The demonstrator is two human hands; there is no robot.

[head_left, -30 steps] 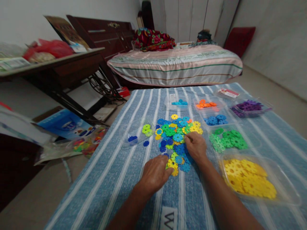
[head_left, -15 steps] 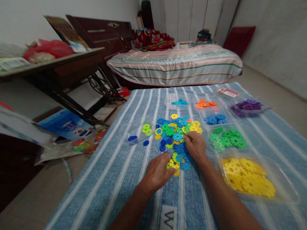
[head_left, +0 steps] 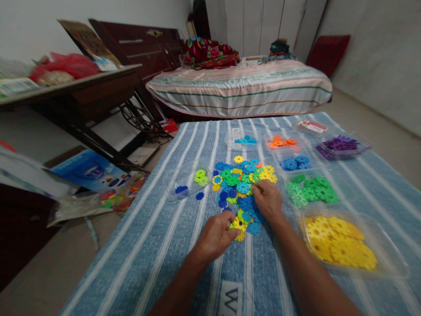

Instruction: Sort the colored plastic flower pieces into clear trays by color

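A loose heap of toothed, flower-shaped plastic discs [head_left: 233,179] in blue, green, yellow and other colours lies on the striped cloth. At its near edge, my left hand [head_left: 215,235] has thumb and forefinger around the left side of a yellow disc [head_left: 240,224]. My right hand [head_left: 268,199] rests at the heap's right side with its fingers curled closed; what they hold, if anything, is hidden. Clear tubs around the heap hold sorted discs: yellow discs [head_left: 342,243], green discs [head_left: 312,189], blue discs [head_left: 296,163], orange discs [head_left: 281,141] and purple discs [head_left: 340,145].
Left of the heap, a clear tub [head_left: 169,186] contains dark blue and lime discs, with one dark blue disc [head_left: 200,196] outside it. Light blue discs [head_left: 246,139] sit in a tub at the back. Beyond are a bed [head_left: 243,94] and a side table [head_left: 98,78].
My left forefinger has shifted slightly at the yellow disc, and more of that disc shows. My right hand stays almost still at the heap.
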